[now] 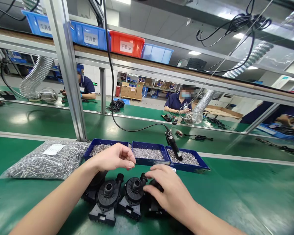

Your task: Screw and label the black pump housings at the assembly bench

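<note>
My left hand (pixel 115 157) is closed in a pinch above the row of black pumps, in front of the screw trays. Whatever sits between its fingertips is too small to make out. My right hand (pixel 171 187) has its thumb and fingers apart, beside the outlet of a round black pump (pixel 134 192). Partly under that hand is another black pump (pixel 156 209). To the left stands a third pump (pixel 108 197) with its round nozzle up, and one more is half hidden by my left wrist. Behind my hands, a black electric screwdriver (pixel 173 146) hangs on a cable.
Three blue trays of small metal screws, including the middle tray (pixel 150 162), line the bench. A clear bag of screws (pixel 49 160) lies left. A metal post (pixel 67 71) rises behind it. Bins like the red bin (pixel 126 44) sit overhead. Co-workers sit across.
</note>
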